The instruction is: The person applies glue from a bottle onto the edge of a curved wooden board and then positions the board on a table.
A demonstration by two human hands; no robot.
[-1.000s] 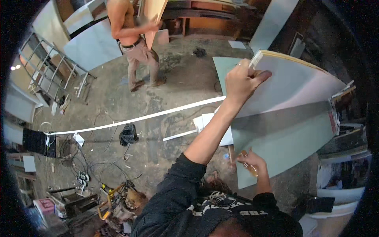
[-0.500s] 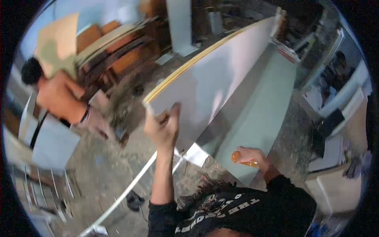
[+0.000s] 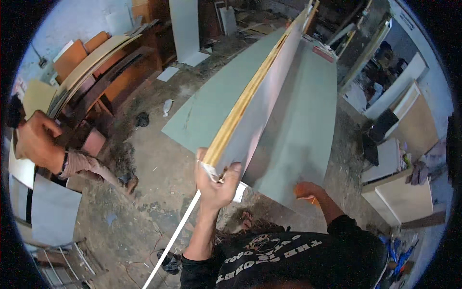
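A long white panel stands on edge, its yellowish top edge running away from me. My left hand is closed round its near end, with the thumb on the right face. Some white material shows under the fingers there. Beside that hand, a thin white strip runs down to the lower left. My right hand is curled over a glossy orange object, mostly hidden beneath it, above the near right part of a pale green sheet.
At the left, a shirtless person is bent forward. Behind them lean stacked wooden boards. A tall pale panel stands at the back. More boards lean along the right wall. A metal rack sits lower left.
The panel has swung more upright, showing green sheet on its left side too. My left hand has moved right and down with it. The other person has moved nearer; my right hand hides more of the orange object.
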